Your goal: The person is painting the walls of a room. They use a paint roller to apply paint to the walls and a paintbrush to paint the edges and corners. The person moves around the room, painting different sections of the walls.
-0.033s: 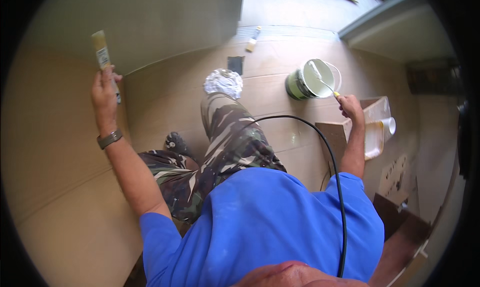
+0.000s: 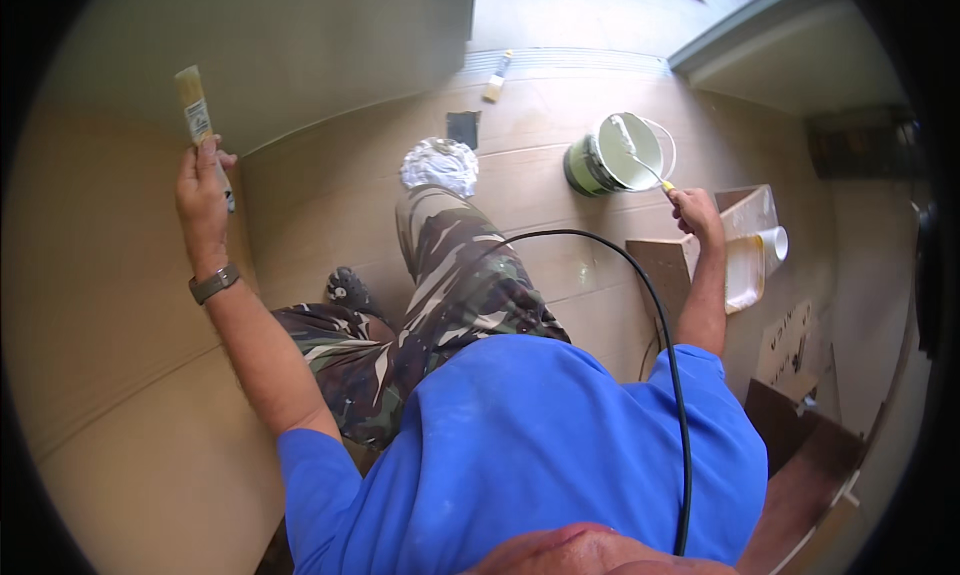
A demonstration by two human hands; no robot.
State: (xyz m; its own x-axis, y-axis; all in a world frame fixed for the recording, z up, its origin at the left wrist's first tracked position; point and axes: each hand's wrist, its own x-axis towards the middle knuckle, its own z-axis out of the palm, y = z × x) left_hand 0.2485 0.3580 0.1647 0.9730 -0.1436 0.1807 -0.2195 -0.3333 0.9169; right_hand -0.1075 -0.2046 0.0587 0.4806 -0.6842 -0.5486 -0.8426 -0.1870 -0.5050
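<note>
My left hand (image 2: 207, 200) is raised at the far left, fingers wrapped round a flat paintbrush (image 2: 194, 107) with its pale bristles pointing up. On the right, my right hand (image 2: 697, 215) grips a mini paint roller (image 2: 667, 186) by its yellow-ended handle. The white roller head (image 2: 624, 133) is over the mouth of a green bucket (image 2: 588, 167), whose inside is coated in pale paint. From this angle I cannot tell whether it touches the inner wall. The bucket's wire handle (image 2: 672, 150) hangs to its right.
A second paintbrush (image 2: 497, 77) and a dark square pad (image 2: 463, 128) lie on the brown floor covering. White wrapping (image 2: 440, 165) covers my forward foot. Beside my right forearm are a wooden box (image 2: 660, 267), a paint-stained tray (image 2: 744, 273) and a white cylinder (image 2: 775, 247). A black cable (image 2: 648, 280) crosses my body.
The view has shifted slightly, so the floor things appear a little further left. Both hands keep their hold, and the roller stays over the bucket.
</note>
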